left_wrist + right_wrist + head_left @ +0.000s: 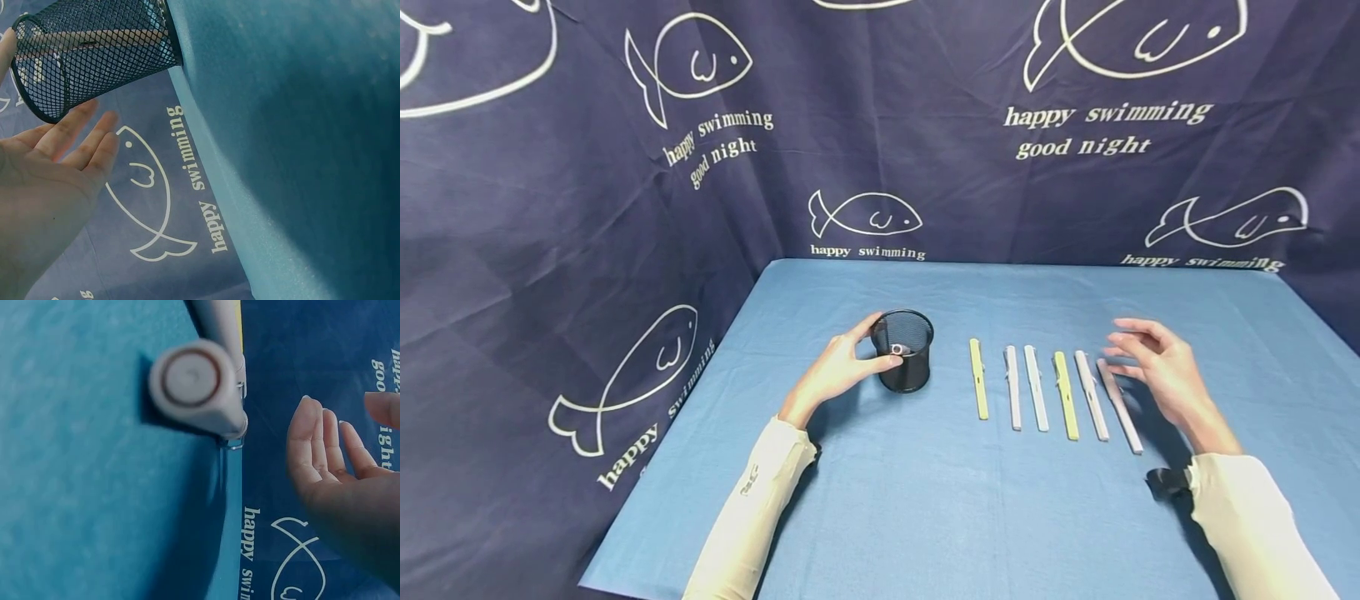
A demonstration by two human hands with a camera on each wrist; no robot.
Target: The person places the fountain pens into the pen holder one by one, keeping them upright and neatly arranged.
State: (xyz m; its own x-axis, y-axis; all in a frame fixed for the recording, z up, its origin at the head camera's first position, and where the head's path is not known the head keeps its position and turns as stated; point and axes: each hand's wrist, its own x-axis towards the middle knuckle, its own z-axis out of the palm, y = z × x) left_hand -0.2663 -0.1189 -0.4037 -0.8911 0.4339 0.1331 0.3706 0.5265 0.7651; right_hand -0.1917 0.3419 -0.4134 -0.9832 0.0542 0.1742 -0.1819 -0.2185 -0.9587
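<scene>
My left hand [837,368] holds a black mesh pen cup [906,377] by its rim, the thumb on the near side and fingers behind. Through the mesh in the left wrist view a pale pen [94,40] shows inside the cup. My right hand [1172,379], fingers loosely bent and holding nothing, hovers beside the rightmost pale pink pen [1124,417]. Whether a fingertip touches that pen is hard to tell in the head view; in the right wrist view hand and pen appear apart.
Left of that pen lie a pink pen [1092,396], a yellow pen [1066,396], a white pen [1037,389], another pink pen [1013,389] and another yellow pen [979,380], spaced in a row. A blue cloth [917,508] covers the table; dark fish-print curtains [970,183] rise behind.
</scene>
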